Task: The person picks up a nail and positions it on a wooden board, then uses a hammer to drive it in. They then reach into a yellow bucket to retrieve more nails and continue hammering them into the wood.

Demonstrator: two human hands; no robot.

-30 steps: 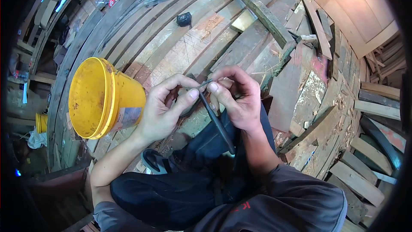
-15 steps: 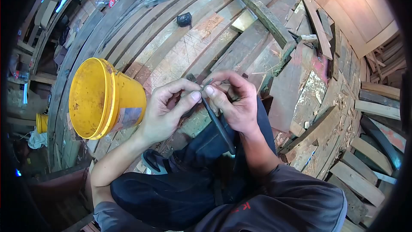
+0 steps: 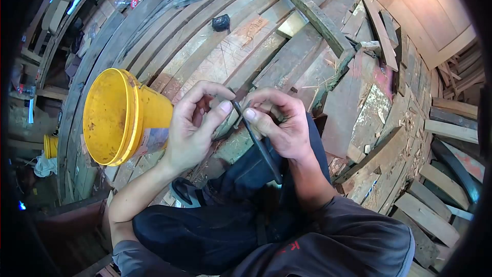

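A slim dark rod (image 3: 264, 153) slants between my hands, its lower end over my dark trousers. My right hand (image 3: 281, 125) is closed, thumb and forefinger pinched together at the upper part of the rod. My left hand (image 3: 195, 120) is just left of the rod's upper end, thumb and forefinger a little apart around that end, the other fingers curled. Its forefinger tip comes right to the top of the rod. A small pale sliver shows beside the rod near my right thumb. The insides of both palms are hidden.
A yellow bucket (image 3: 125, 118) lies tilted left of my left arm, its mouth facing left. Planks (image 3: 205, 36) run across the floor ahead, with a black lump (image 3: 221, 22) on them. A long beam (image 3: 307, 10) crosses them. Wood offcuts (image 3: 428, 218) are piled at the right.
My left hand has drawn slightly left and away from my right fingertips, its thumb and forefinger parting. My right hand has hardly moved. The rod's upper end now shows between the hands.
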